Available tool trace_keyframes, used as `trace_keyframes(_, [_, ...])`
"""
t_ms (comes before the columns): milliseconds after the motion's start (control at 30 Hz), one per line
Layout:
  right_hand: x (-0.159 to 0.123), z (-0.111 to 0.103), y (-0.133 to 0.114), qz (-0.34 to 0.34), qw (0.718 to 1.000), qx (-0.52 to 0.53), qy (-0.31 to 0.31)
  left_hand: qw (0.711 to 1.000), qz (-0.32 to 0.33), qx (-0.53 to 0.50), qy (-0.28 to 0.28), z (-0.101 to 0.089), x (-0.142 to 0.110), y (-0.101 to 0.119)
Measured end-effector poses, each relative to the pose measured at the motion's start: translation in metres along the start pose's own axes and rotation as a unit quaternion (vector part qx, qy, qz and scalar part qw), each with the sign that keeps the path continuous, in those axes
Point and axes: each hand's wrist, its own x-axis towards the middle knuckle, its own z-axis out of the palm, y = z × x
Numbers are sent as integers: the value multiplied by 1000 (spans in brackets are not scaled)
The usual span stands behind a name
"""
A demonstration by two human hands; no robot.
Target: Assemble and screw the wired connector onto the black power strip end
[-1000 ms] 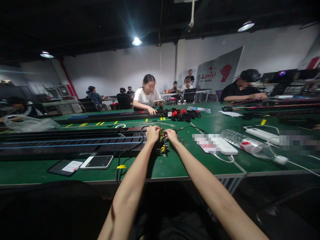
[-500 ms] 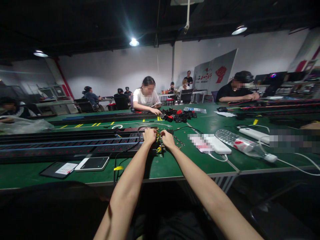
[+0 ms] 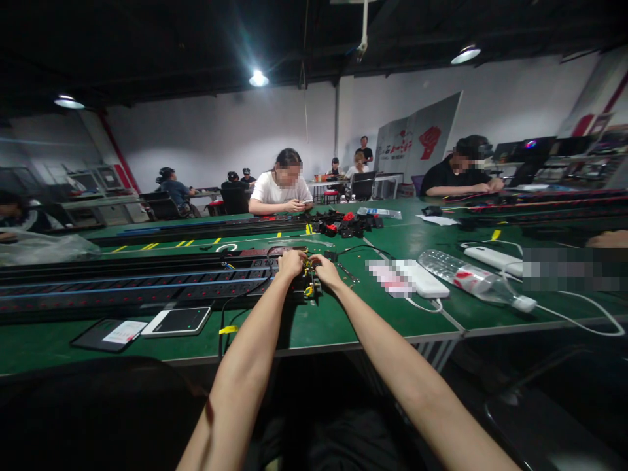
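Observation:
My left hand (image 3: 292,263) and my right hand (image 3: 324,273) meet over a small black and yellow electronic assembly (image 3: 310,282) with thin wires, on the green workbench (image 3: 314,327). Both hands curl over its top and seem to pinch it, and my fingers hide part of it. It sits at the right end of a long black multi-socket power strip (image 3: 147,288) with blue stripes. A black cable (image 3: 245,294) with a yellow tag runs from there toward the bench's near edge.
A tablet (image 3: 175,321) and a dark folder (image 3: 108,333) lie left of my arms. To the right are a power bank (image 3: 417,279), a plastic water bottle (image 3: 471,278) and white cables. Black and red connectors (image 3: 343,224) lie further on. Co-workers sit at the bench.
The whole view has shifted slightly left and the bench sits a little higher. My hands have drawn closer together over the small assembly, which stays in my fingers.

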Motion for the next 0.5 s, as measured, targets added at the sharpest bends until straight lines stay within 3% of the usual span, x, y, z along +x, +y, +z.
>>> trace_keyframes(133, [6,3,8,4,999,51,-4,1000,5,3,2,0,-2,1])
trace_keyframes(300, [13,8,14,44,981,189,-15,1000,17,4,-7,1,-3,1])
trace_keyframes(500, [16,8,10,69,967,246,-22,998,59,-13,-25,0,-6,1])
